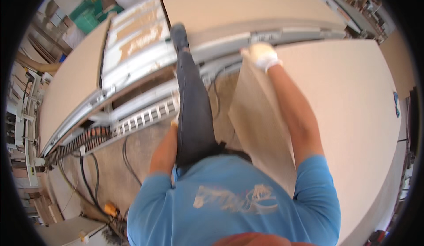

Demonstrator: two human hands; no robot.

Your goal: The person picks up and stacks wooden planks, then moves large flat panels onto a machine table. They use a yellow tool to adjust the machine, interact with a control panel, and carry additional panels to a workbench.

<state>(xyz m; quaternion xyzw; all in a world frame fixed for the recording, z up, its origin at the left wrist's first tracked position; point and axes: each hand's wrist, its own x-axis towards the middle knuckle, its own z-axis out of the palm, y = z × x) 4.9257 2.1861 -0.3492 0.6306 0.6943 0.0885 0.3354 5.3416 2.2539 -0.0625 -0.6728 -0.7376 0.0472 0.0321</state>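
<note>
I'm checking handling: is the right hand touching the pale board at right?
Touching: the head view shows the gloved right hand curled over the upper-left corner of the pale board.

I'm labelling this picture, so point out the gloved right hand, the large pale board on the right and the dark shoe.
Gloved right hand (263, 56): head view, middle of the hand.
Large pale board (346, 109): head view, its broad face.
Dark shoe (179, 35): head view, middle of its upper.

- Left panel (70, 78): left of machine bed (137, 42).
- Far panel (247, 5): right of machine bed.
- Cable chain (66, 151): before machine bed, leftward.
- Near panel (349, 113): before machine bed, well rightward.
</note>
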